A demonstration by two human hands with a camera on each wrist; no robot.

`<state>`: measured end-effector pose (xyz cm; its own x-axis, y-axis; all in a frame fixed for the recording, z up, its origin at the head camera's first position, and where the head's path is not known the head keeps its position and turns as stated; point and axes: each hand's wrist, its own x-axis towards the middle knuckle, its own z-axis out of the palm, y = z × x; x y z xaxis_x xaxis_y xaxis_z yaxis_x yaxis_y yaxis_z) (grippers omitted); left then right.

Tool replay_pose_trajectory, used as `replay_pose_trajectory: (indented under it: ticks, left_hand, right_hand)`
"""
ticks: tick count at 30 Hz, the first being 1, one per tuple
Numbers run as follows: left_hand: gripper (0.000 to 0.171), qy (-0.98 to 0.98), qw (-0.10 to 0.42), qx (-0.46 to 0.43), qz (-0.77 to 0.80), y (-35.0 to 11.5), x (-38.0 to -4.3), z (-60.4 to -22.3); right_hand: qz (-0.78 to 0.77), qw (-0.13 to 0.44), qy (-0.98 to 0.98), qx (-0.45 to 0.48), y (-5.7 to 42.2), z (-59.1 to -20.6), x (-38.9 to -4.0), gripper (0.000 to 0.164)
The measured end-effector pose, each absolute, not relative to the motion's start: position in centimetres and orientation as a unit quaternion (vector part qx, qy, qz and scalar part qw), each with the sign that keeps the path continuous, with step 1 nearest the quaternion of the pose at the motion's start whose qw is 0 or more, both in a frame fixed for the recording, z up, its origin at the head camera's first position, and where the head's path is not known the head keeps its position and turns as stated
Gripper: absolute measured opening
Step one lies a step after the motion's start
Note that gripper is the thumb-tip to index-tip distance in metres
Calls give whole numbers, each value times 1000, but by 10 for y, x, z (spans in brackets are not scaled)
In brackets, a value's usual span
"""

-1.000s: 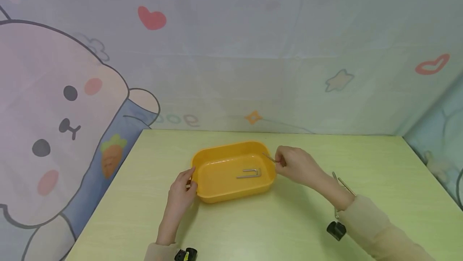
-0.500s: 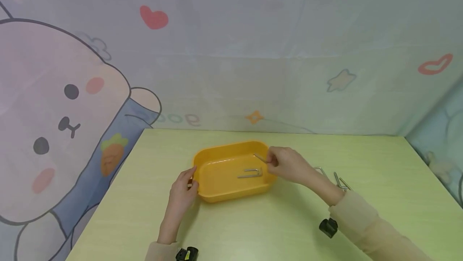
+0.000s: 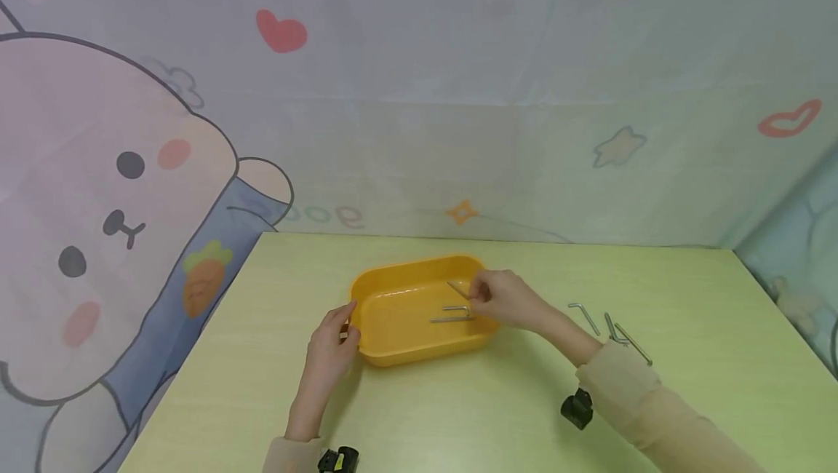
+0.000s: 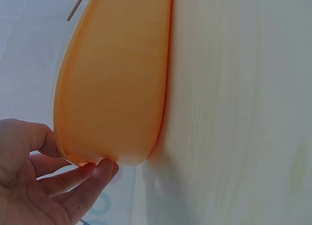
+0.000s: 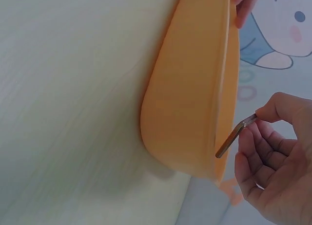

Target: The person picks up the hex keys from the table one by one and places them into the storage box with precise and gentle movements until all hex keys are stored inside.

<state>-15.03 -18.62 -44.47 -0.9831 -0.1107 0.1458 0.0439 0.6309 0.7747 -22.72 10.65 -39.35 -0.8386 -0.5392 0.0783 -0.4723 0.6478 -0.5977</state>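
A shallow yellow plastic tray (image 3: 419, 355) stands on the table. My left hand (image 3: 331, 348) grips its left end; in the left wrist view fingers (image 4: 85, 191) press the outer wall while another finger reaches over the rim. Over the tray's right end, my right hand (image 3: 507, 300) pinches a small metal hex key (image 5: 235, 136) between thumb and fingertips, its bent arm pointing down by the rim in the right wrist view. On the tray floor lie a hex key (image 3: 450, 320) and a shorter hex key (image 3: 453, 308), partly covered by the right hand.
Right of the tray, near my right forearm, several more hex keys lie on the pale wooden table (image 3: 458, 415): one hex key (image 3: 585, 318) alone, others (image 3: 633, 344) close together. A printed cloth (image 3: 419, 94) hangs behind the table. Each wrist carries a small black camera (image 3: 577, 409).
My right hand has moved left with the hex key, from outside the tray's right rim to over its inside. More hex keys on the table now show. The left hand keeps its place.
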Motion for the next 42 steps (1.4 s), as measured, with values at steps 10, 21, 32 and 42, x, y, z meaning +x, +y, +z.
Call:
replay_pose_trajectory:
  ticks: [10, 21, 32, 42]
  left_hand:
    - [45, -898, 88, 17, -432, -186, -150, -443]
    - [47, -895, 77, 28, -439, -184, -151, -443]
    - [48, -896, 78, 28, -436, -184, -149, -443]
    - [47, -896, 82, 23, -435, -185, -149, -443]
  right_hand:
    - [-313, 71, 905, -278, 96, -403, -230, 3]
    - [-284, 79, 920, -259, 85, -412, -229, 5]
    - [-230, 100, 930, -267, 74, -419, -234, 5]
    - [-218, 135, 926, -277, 66, -425, -237, 11]
